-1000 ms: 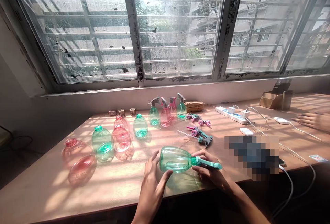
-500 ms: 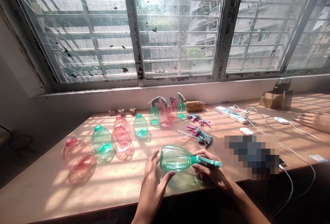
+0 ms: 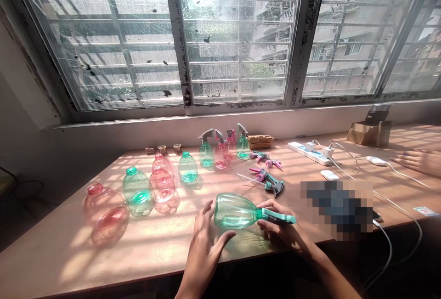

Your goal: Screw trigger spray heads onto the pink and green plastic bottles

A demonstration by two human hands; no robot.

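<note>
A green spray bottle (image 3: 236, 211) is held on its side over the near part of the counter (image 3: 151, 262), its sprayer head (image 3: 278, 216) clasped in the grip of the right hand (image 3: 280, 232). Beside the bottle's base, the left hand (image 3: 203, 234) is held with its grip wide. Beyond the bottle, loose spray triggers (image 3: 274, 186) are strewn; to its left, topless bottles (image 3: 137, 186) are stood; farther beyond it, capped bottles (image 3: 206, 152) are grouped.

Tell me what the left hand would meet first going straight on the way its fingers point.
Most likely the held bottle: it shows just ahead of the left hand on its thumb side, though depth is unclear.
</note>
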